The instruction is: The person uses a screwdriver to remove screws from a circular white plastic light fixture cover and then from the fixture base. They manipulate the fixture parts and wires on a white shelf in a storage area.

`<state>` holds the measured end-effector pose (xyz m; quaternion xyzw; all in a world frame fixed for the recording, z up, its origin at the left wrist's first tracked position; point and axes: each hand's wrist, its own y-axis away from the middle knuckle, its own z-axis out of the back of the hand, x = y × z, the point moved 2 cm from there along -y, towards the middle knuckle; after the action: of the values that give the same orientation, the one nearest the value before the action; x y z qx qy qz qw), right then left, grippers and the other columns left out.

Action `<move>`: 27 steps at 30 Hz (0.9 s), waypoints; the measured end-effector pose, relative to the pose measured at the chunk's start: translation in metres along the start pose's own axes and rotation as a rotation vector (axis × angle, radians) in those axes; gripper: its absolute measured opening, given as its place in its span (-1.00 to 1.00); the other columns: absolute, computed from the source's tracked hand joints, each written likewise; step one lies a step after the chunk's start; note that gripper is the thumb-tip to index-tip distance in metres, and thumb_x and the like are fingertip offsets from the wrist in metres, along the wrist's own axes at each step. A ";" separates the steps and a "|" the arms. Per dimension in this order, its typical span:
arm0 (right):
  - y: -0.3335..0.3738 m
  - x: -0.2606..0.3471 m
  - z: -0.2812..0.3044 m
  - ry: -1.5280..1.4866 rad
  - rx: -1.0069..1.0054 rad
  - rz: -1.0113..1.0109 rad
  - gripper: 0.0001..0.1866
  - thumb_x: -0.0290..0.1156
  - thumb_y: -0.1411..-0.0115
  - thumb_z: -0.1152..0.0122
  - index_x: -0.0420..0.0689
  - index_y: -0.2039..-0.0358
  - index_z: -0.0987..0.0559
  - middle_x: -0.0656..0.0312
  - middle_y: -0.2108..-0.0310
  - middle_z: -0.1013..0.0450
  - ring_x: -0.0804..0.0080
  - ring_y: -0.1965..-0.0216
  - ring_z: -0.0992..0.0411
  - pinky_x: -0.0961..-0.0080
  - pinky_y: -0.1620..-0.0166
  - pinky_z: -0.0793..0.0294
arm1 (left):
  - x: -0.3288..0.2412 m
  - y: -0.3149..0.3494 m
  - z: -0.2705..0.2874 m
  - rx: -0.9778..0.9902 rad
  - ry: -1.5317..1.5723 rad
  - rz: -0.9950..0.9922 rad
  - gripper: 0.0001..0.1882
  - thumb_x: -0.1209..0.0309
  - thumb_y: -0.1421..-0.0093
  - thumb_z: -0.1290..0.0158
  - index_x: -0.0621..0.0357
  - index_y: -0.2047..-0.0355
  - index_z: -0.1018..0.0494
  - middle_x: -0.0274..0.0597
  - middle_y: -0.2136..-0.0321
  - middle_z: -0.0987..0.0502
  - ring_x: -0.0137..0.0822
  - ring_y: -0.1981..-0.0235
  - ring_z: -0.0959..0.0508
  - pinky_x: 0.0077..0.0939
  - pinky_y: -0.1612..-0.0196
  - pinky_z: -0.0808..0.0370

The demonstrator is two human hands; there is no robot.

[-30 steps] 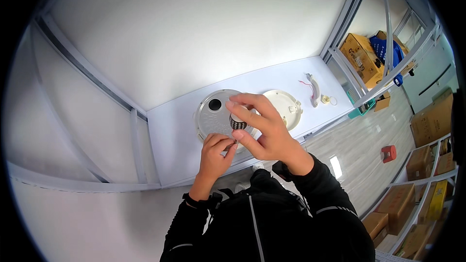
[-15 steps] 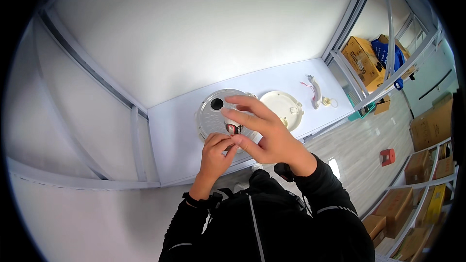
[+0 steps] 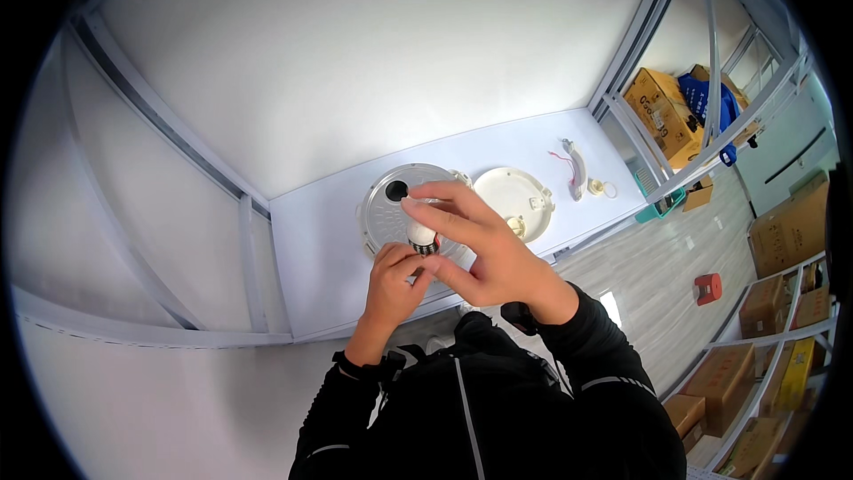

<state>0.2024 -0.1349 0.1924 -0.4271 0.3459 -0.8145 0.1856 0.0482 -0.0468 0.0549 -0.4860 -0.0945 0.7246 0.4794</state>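
Note:
A small white rounded piece with black and red markings (image 3: 421, 236) is between my two hands, partly covered by fingers. My left hand (image 3: 392, 286) is closed, its thumb and fingertips pinching the lower end. From the right, my right hand (image 3: 487, 244) curls over the piece, thumb low and fingertips near its top. Both hands are above a round silver metal part (image 3: 380, 219) with a dimpled surface and a black round spot (image 3: 396, 189). Beside it on the table lies a round white cover (image 3: 499, 185).
On the right of the white table (image 3: 313, 258) lie a curved pale piece with a pink wire (image 3: 578, 169) and small rings (image 3: 609, 188). A white wall (image 3: 355, 62) rises behind. Metal posts, cardboard boxes (image 3: 662, 116), a red stool (image 3: 708, 289) and shelves stand on the right.
The white piece has turned between my fingers: the red and black label has rolled away and more plain white shows. Both hands stay in nearly the same place.

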 end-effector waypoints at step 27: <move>0.014 -0.002 -0.011 0.293 -0.137 -0.028 -0.34 -0.34 -0.09 -0.62 0.04 -0.24 -0.64 0.24 0.31 -0.29 0.41 0.37 -0.35 0.44 0.39 -0.42 | -0.002 0.002 -0.001 0.010 -0.032 0.023 -0.85 0.59 0.00 -0.36 0.18 0.40 -0.63 -0.25 0.29 -0.64 -0.06 0.19 -0.60 -0.19 0.13 -0.55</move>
<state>0.1951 -0.1387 0.1768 -0.3202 0.4180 -0.8451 0.0920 0.0482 -0.0496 0.0538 -0.4731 -0.0926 0.7381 0.4721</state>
